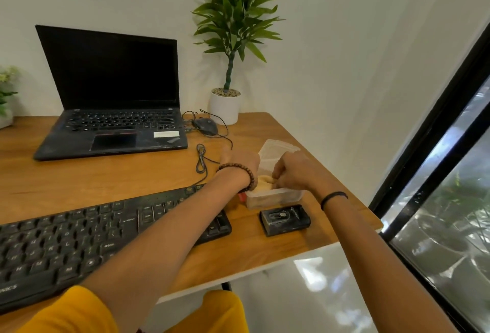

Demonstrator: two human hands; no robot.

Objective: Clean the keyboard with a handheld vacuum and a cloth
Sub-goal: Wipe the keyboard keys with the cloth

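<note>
White walls and a dark-framed window [437, 173] close in a wooden desk [106, 181], over which both arms reach to the far right corner. Both hands meet at a clear plastic box [275, 197] with its lid tipped up behind. The right hand [291, 171] is curled, its fingertips pinching a pale yellowish cloth [265, 181] that lies inside the box. The left hand [241, 160], with a bead bracelet [246, 176] on its wrist, rests just beside the box's left edge; its fingers are hidden, so I cannot tell whether it grips anything. Just nearer than the right hand sits a small black device [285, 220], apart from the box. Under the left forearm stretches the black keyboard [79, 245]. Beyond the left hand lie a coiled cable [201, 159], a mouse [205, 126] and an open laptop [111, 94], with a potted plant [230, 41] further back.
</note>
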